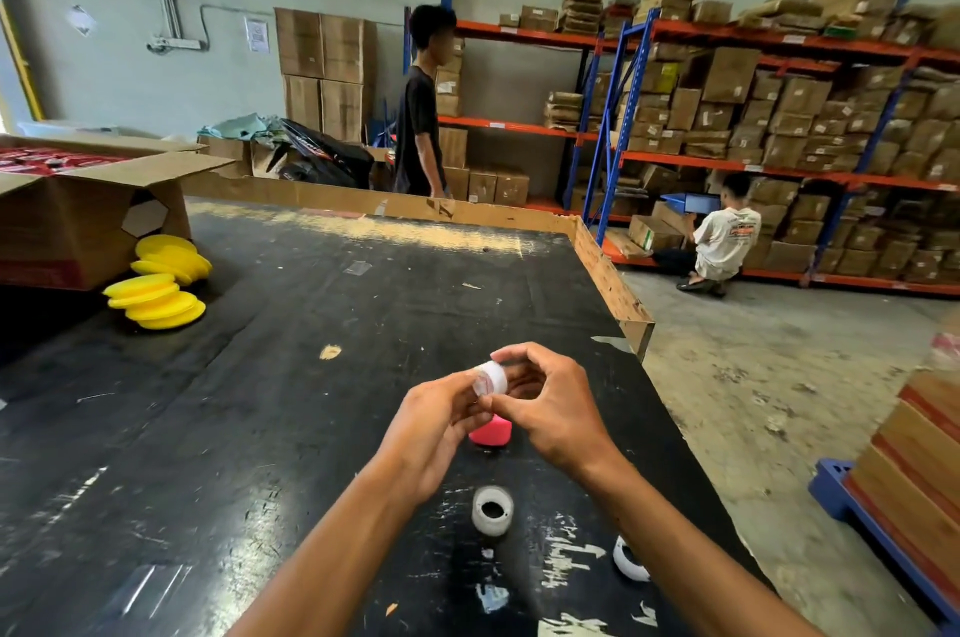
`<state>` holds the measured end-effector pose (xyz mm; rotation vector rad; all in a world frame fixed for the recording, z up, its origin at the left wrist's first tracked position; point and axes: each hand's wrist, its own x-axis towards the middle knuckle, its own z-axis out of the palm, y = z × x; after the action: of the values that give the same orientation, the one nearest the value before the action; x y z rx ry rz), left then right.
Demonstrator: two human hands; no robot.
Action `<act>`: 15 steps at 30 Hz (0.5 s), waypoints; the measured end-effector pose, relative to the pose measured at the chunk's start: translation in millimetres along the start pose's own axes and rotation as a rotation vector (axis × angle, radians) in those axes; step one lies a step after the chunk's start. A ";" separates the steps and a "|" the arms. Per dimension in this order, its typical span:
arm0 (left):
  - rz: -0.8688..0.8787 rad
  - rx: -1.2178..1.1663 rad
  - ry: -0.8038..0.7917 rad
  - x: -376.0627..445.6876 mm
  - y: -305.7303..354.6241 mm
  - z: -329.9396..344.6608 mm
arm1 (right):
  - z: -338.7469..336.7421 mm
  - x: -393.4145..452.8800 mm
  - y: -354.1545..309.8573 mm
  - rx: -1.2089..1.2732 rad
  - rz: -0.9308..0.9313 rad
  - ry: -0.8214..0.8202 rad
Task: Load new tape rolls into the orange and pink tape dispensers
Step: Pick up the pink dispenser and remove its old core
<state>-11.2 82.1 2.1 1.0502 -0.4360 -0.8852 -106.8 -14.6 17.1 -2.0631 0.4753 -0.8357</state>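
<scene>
A small clear tape roll (pixel 491 377) is held up above the black table between both hands. My left hand (pixel 436 433) pinches its lower left side and my right hand (pixel 550 407) curls around its right side with fingertips on its top. A pink tape dispenser (pixel 491 432) sits on the table just below and behind my hands, partly hidden by them. A second whitish tape roll (pixel 492 510) stands on the table nearer me. A white ring-shaped piece (pixel 628 559) lies to the right, half hidden by my right forearm. No orange dispenser is visible.
The black table (pixel 311 376) has a wooden rim (pixel 608 277) on its right and far sides. Yellow round pads (pixel 161 283) lie by an open cardboard box (pixel 88 215) at far left. One person stands past the table, another crouches by the shelves. Stacked boxes on a blue pallet (pixel 883 522) stand right.
</scene>
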 end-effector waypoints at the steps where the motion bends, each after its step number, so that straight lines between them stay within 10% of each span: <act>1: -0.016 -0.026 -0.002 -1.7 1.0 -0.5 | 0.5 -0.6 -0.2 0.007 0.004 0.004; 15: -0.034 0.098 0.070 -11.0 1.6 -19.8 | 9.1 -14.0 -7.4 -0.059 -0.024 -0.079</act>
<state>-3.4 102.3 -4.6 1.1778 -0.4071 -0.8610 -110.0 3.1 13.9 -2.1512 0.4376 -0.7591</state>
